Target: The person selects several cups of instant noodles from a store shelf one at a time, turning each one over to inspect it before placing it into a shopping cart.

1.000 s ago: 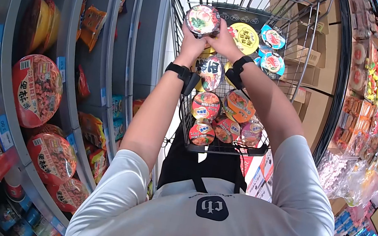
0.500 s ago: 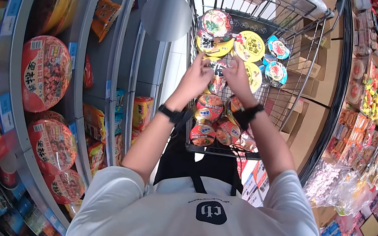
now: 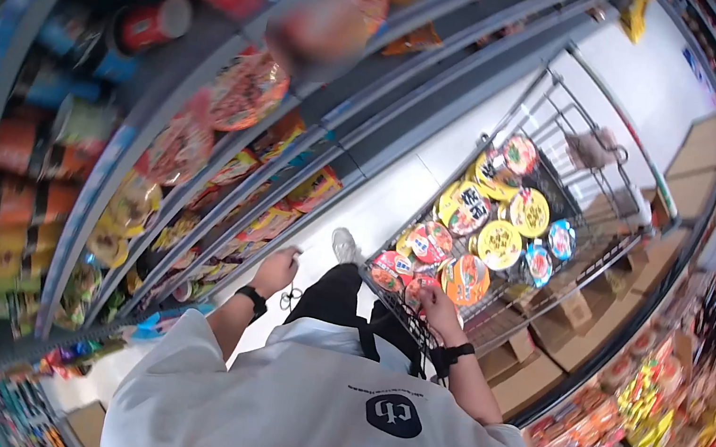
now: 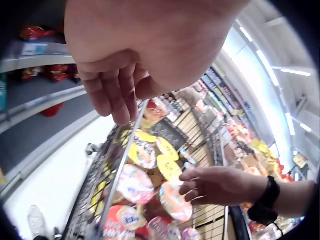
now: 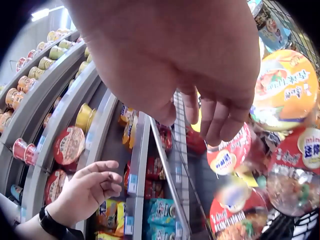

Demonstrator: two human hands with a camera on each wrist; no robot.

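Note:
A wire shopping cart (image 3: 622, 124) stands in the aisle, filled with several instant noodle bowls. Among them are a yellow-lidded bowl (image 3: 500, 245) and an orange-lidded bowl (image 3: 466, 281). My right hand (image 3: 436, 306) hovers at the near end of the cart, just above the bowls, with its fingers loosely bent and nothing in them. The left wrist view shows that right hand (image 4: 215, 186) over the lids. My left hand (image 3: 276, 269) hangs empty to the left of the cart, toward the shelves; in the right wrist view this left hand (image 5: 95, 187) has relaxed fingers.
Long store shelves (image 3: 225, 162) packed with noodle bowls, cups and snack bags run along the left. Cardboard boxes (image 3: 533, 369) stand to the right of the cart, with racks of hanging snacks (image 3: 695, 379) behind them. White aisle floor (image 3: 380, 208) lies between shelves and cart.
Both hands held a bowl over the cart, set it on the pile and drew back empty. The left hand swung toward the shelves. The view has turned sharply left.

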